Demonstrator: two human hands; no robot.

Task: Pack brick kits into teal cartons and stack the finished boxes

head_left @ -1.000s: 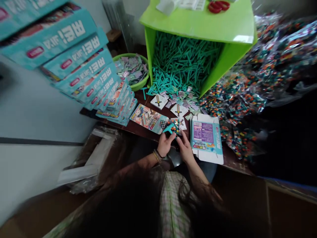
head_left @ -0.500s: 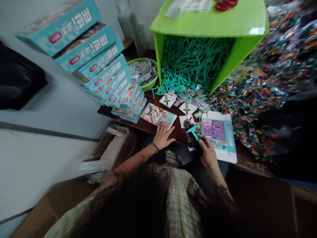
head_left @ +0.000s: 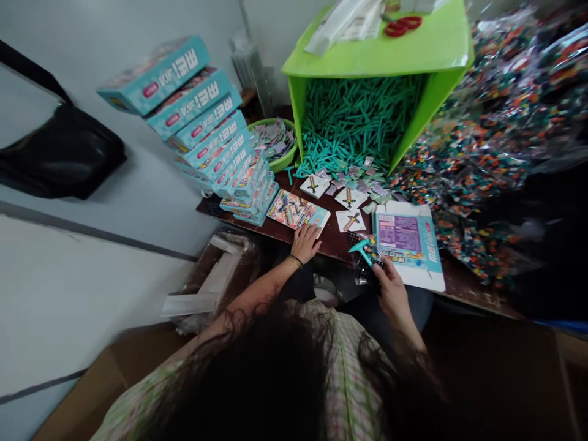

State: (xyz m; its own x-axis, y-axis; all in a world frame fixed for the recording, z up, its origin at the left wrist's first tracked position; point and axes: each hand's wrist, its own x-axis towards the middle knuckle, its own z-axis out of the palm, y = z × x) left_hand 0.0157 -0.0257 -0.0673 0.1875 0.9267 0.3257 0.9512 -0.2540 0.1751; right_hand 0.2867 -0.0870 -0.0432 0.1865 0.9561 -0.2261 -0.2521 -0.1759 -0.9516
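My left hand (head_left: 306, 244) rests its fingers on the near edge of a colourful printed booklet (head_left: 294, 211), palm down and not wrapped around it. A small teal T-shaped plastic hammer (head_left: 361, 246), a clear bag of coloured beads (head_left: 373, 250) and black gridded pieces (head_left: 359, 263) are gripped together in my right hand (head_left: 391, 285). Just beyond that hand lies a flattened, open-flapped teal and purple box (head_left: 407, 242). White cards with pixel sword pictures (head_left: 351, 220) are on the dark table, between the booklet and the box.
Teal boxes (head_left: 215, 125) stand in a leaning stack at left. A green bin (head_left: 429, 52) on its side spills teal hammers (head_left: 362, 116), with red-handled scissors (head_left: 403, 26) on top. Small packets fill a green basin (head_left: 280, 160). Bags of beads (head_left: 487, 153) heap up at right.
My left hand's fingers have drawn closer together on the booklet's edge. My right hand still holds the same bundle, slightly turned. The camera view has shifted.
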